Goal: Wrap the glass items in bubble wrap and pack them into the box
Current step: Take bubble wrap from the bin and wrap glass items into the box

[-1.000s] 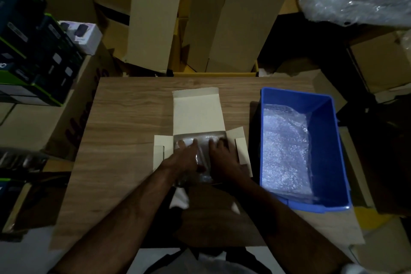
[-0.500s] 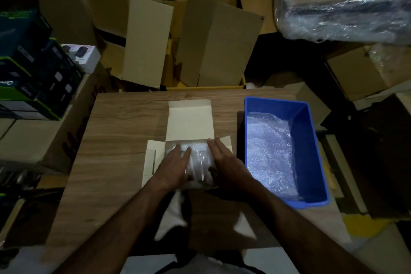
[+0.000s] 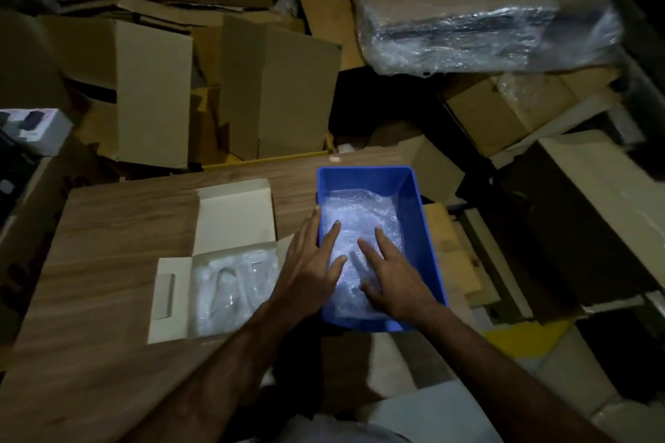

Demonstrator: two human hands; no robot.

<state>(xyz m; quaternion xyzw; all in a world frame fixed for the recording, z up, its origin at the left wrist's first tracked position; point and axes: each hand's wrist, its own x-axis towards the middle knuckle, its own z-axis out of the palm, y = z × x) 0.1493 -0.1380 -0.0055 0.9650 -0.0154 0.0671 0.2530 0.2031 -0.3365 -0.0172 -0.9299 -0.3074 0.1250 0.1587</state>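
Both hands reach into the blue bin (image 3: pixel 424 227) that stands on the wooden tabletop (image 3: pixel 108 227). The left grip (image 3: pixel 309 264) is spread wide with straight fingers; its little-finger side crosses the bin's left wall, while its other fingers lie over the bubble wrap (image 3: pixel 360 216) inside, holding nothing. The right grip (image 3: pixel 390 270) is just beside it, also flat and splayed, fingers on the same bubble wrap, with no curl round anything. Whether the palms press down cannot be told. Left of the left grip, close to its wrist, sits the open white box (image 3: pixel 234 212), lid flap folded away from the person, with a wrapped glass bundle (image 3: pixel 234 288) lying inside it. Beyond both grips, past the tabletop's far edge, cardboard cartons (image 3: pixel 154 83) are stacked, and a plastic-wrapped package (image 3: pixel 467 4) lies farther right.
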